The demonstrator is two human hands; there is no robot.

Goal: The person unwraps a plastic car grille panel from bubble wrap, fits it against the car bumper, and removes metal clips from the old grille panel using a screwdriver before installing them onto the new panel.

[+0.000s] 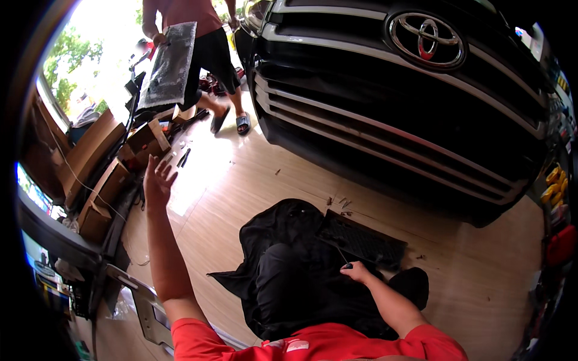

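My left hand point(158, 183) is raised out to the left with its fingers spread, holding nothing. My right hand point(356, 272) is closed round the dark handle of a screwdriver point(342, 256), whose thin shaft points away from me. The shaft's tip is near a black rectangular slatted panel point(364, 239) lying on the floor; I cannot tell whether they touch. Black cloth point(289, 219) spreads over and around my legs, beside the panel. Several small pieces point(345, 204) lie on the floor just beyond the panel.
A black car front point(397, 114) with silver trim fills the far right. At the back left a person in dark shorts holds a grey rectangular panel point(168, 66). Cardboard boxes point(144, 144) line the left side, with a grey metal frame point(144, 307) nearer me.
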